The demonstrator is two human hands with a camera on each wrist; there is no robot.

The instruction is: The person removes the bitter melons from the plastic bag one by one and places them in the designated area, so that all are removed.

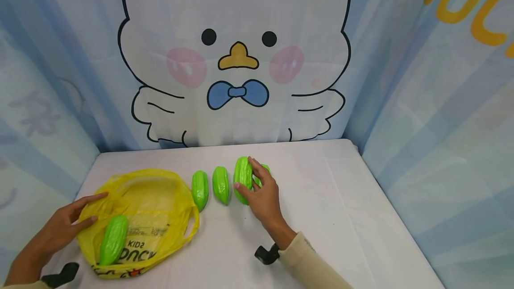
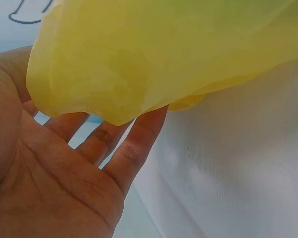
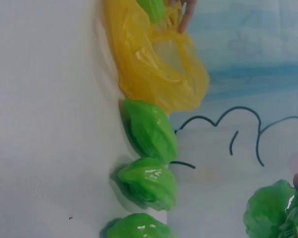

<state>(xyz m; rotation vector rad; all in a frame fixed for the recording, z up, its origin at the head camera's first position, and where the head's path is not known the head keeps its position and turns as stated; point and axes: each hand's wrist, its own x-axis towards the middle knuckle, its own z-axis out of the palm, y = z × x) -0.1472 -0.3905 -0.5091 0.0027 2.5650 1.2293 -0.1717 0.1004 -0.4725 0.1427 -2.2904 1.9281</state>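
Note:
In the head view my right hand (image 1: 263, 195) grips a glossy, ridged green bitter melon (image 1: 242, 177) between thumb and fingers, raised off the table. Three more lie in a row: one bitter melon (image 1: 200, 191) beside the bag, a second bitter melon (image 1: 221, 185) right of it, and a third bitter melon (image 1: 264, 171) partly hidden behind my hand. At the left, the yellow plastic bag (image 1: 152, 191) has its mouth spread, and another bitter melon (image 1: 114, 240) shows at its near left. My left hand (image 1: 64, 222) touches the bag's left rim with fairly straight fingers; film covers its fingertips in the left wrist view.
A white cloth covers the table (image 1: 321, 217). Behind it hangs a curtain (image 1: 237, 124) with a cartoon bird, and more curtain closes in both sides. Dark wrist-camera mounts sit at both wrists.

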